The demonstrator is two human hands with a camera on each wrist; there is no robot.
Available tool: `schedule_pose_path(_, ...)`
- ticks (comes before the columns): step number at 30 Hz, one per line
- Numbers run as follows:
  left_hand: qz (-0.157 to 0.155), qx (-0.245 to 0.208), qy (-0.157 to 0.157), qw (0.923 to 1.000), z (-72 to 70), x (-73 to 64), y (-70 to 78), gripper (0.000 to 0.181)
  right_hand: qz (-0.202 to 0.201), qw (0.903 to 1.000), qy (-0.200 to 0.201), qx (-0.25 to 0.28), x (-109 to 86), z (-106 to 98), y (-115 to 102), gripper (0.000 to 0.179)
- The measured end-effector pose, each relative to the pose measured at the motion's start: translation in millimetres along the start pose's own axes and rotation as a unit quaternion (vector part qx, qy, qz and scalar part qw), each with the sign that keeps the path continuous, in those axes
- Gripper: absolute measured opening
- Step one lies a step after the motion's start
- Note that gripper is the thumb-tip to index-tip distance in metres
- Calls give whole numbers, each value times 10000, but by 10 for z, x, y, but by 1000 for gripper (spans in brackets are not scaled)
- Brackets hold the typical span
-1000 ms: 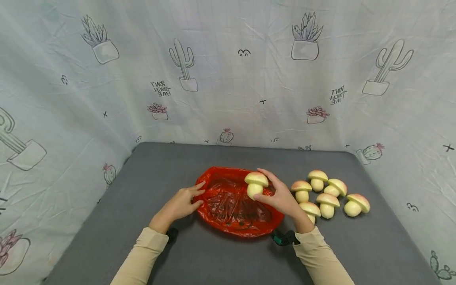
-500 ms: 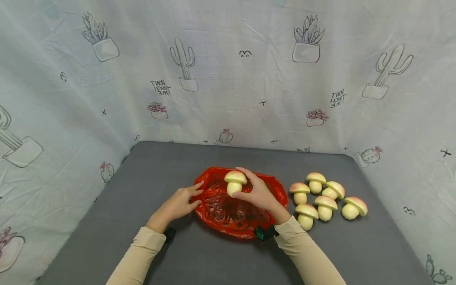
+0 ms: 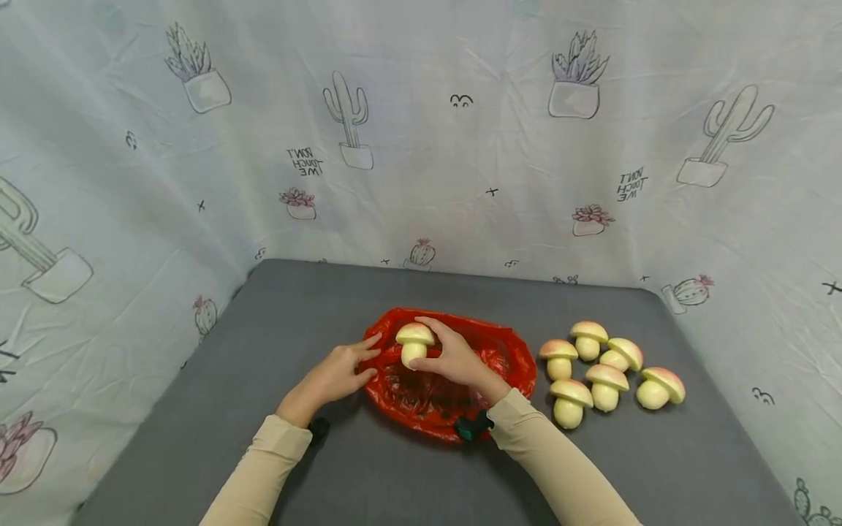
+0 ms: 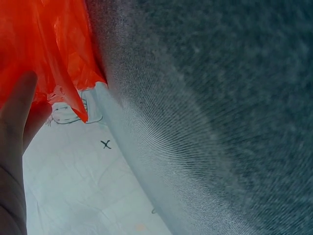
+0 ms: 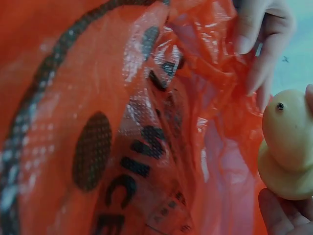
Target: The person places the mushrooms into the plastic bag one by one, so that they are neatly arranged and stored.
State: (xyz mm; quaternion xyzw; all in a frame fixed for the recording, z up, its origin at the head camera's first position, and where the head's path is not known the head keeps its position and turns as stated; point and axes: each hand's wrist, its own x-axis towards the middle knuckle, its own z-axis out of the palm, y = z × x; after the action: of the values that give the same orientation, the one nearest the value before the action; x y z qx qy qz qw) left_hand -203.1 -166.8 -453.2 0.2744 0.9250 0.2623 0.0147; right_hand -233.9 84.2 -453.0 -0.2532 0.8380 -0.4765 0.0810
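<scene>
A red plastic bag (image 3: pixel 427 420) with dark printing lies spread on the table, its mouth facing up. My right hand (image 3: pixel 457 360) holds a toy mushroom (image 3: pixel 414 345), yellow with a reddish cap top, upright over the bag's left part. In the right wrist view the mushroom's stem end (image 5: pixel 288 115) shows a small dark spot, with fingertips round the cap. My left hand (image 3: pixel 338 376) is at the bag's left rim, fingers spread and touching the plastic. The left wrist view shows its fingers (image 4: pixel 24 105) fairly straight against the red film.
Several similar mushrooms (image 3: pixel 607 383) stand or lean in a group right of the bag. The grey table (image 3: pixel 408 482) meets a pale curtain (image 3: pixel 408 183) printed with cacti at the back and sides. A dark band sits at each wrist.
My right hand has carried the mushroom leftward across the bag, from its right part to near the left hand. The left hand stays at the rim.
</scene>
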Motion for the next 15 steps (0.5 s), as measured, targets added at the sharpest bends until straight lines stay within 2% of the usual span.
schedule_pose_path(7,-120,-109,-95,9998,-10,20,0,45,-12,9996,-292,-24,149,95,50,79)
schedule_pose_path(15,-128,-123,-105,9998,-10,21,41,45,183,9980,-479,-379,231,203,131,80)
